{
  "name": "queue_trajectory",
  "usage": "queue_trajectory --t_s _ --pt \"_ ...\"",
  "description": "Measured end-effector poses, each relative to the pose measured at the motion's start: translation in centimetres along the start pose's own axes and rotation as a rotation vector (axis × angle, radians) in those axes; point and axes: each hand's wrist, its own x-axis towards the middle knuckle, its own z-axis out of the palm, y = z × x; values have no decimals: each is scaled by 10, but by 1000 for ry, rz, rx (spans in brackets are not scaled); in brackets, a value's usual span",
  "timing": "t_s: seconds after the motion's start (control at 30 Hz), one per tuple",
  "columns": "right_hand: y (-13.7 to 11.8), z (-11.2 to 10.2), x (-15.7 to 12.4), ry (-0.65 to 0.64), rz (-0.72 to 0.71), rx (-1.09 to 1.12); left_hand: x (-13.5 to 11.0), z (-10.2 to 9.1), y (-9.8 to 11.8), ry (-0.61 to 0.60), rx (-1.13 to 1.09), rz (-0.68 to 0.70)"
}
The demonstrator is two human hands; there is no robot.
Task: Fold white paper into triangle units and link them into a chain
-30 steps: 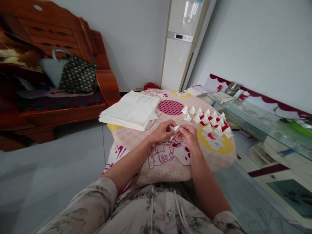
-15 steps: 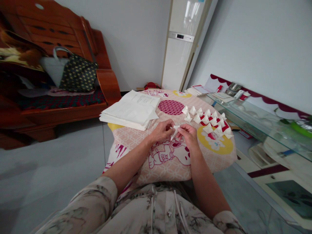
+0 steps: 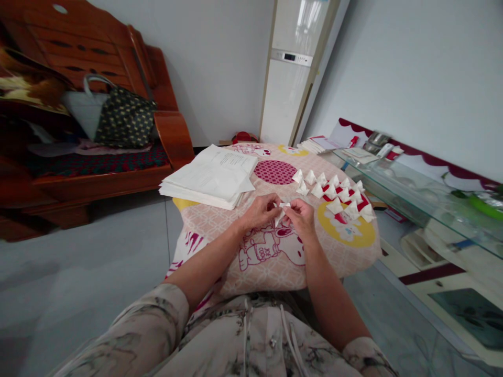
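Between my two hands, above the cloth-covered table, is a small piece of folded white paper [image 3: 280, 215] with a point facing down. My left hand [image 3: 261, 210] pinches its left side, and my right hand [image 3: 301, 215] pinches its upper right side. The fingers hide part of the folds. To the right of my hands, several folded white paper pyramids [image 3: 334, 192] stand in rows on the tablecloth [image 3: 271, 280]. Left of my hands lies a thick stack of white paper sheets [image 3: 208, 175], the top one with some print.
A glass-topped cabinet [image 3: 416, 193] runs along the right wall, with small items on it. More papers [image 3: 318, 144] rest at the table's far right edge. At left stands a wooden bench [image 3: 173, 141] holding bags [image 3: 126, 118]. A tall white air conditioner [image 3: 286, 94] fills the far corner.
My right hand has shifted very slightly left, closer to my left hand, still pinching the paper. The view has moved a little; the pyramids and the stack stay put.
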Motion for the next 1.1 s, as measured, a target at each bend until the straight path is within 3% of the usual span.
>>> queue_trajectory --t_s 0.23,0.5,0.83,1.1 --pt "-1 3 0 81 -5 -108 -1 2 2 -9 -17 17" --pt "5 3 2 107 -132 -235 -1 2 4 -12 -12 45" --pt "-2 -2 0 -29 -30 101 1 -1 -3 -3 -233 0" --pt "-1 -2 -1 -78 -78 103 3 0 -5 5 -293 -35"
